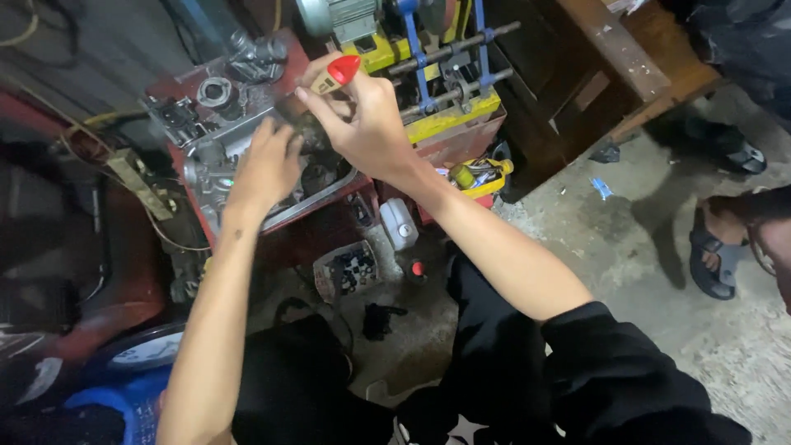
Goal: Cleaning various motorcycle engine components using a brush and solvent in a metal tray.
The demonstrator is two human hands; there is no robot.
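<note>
Evidently a screwdriver with a red-and-yellow handle [336,72] is pinched in the right hand [362,124], its shaft hidden, above a grey engine part [222,140] that the left hand [268,165] presses flat, fingers spread. Steady downward pressure would suit. Below the right wrist stands a white jug [399,222]; beside it, a yellow-black can [478,175].

Bare forearms, black pushed-up sleeves, black trousers

White jug [400,223], box of bits [347,269]
</note>
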